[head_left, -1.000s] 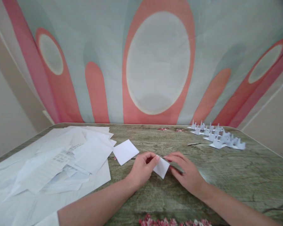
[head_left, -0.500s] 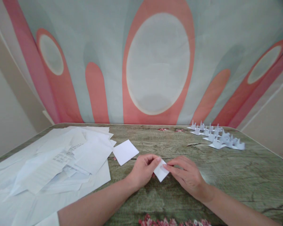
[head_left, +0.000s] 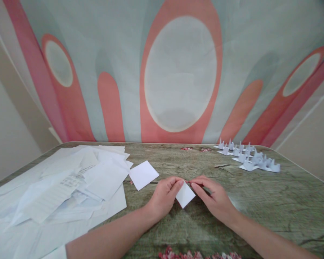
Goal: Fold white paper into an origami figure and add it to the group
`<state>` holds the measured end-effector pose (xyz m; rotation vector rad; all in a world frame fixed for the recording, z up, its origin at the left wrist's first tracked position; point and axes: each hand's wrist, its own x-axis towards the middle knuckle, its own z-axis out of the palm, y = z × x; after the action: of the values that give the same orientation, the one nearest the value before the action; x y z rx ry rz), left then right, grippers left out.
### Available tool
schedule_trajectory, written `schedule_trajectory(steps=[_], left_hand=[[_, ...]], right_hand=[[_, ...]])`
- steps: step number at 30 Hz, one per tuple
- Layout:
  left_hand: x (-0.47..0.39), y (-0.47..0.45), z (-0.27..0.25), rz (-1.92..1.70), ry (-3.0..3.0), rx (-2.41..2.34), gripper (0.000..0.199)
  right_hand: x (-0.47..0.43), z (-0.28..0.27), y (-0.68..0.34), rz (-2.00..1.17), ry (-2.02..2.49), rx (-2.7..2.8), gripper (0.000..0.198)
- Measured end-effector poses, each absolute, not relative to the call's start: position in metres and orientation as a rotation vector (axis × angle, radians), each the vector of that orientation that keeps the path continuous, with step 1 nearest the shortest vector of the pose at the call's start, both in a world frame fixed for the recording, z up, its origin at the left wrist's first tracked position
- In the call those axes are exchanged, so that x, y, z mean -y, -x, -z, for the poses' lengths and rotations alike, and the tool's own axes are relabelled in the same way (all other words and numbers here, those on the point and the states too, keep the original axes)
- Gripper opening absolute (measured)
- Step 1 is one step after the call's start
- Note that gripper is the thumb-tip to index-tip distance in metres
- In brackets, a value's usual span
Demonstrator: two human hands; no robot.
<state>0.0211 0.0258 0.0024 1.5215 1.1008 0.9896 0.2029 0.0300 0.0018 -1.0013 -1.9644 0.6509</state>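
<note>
A small folded square of white paper (head_left: 185, 196) is held over the table, turned like a diamond with one corner toward me. My left hand (head_left: 166, 194) pinches its upper left edge between thumb and fingers. At the top right edge, my right hand (head_left: 212, 196) has its thumb and index finger closed at the paper; the exact contact of its fingertips is partly hidden. A flat white paper square (head_left: 144, 175) lies just beyond my left hand.
A messy heap of white sheets (head_left: 108, 176), some printed, covers the table's left side. Several folded white paper cranes (head_left: 248, 163) stand in rows at the back right. The wood-patterned table (head_left: 280, 205) meets a patterned backdrop (head_left: 129, 72) behind.
My right fingers have moved from the front face of the folded paper up to its top right edge. More of the paper's face shows now. My left hand keeps its pinch.
</note>
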Motion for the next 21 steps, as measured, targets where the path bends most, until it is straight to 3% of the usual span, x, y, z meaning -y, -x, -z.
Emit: schedule_trajectory(steps=[3,6,21], left_hand=[[-0.024,-0.0207,-0.0033,-1.033,-1.601,-1.149,0.026],[-0.0229,-0.0206,-0.0066,-1.047,-1.71,-1.158,0.023],[-0.0244,-0.0216,-0.0056,-1.055,-1.724,-1.226,0.024]], right_hand=[[-0.0283,-0.0023,-0.2,-0.987,1.104,1.922,0.031],[-0.0267,-0.0019,-0.1984,-1.091,1.089,1.933,0.028],[-0.0251,0.0014,-0.1948,-0.775,1.161,2.126,0.024]])
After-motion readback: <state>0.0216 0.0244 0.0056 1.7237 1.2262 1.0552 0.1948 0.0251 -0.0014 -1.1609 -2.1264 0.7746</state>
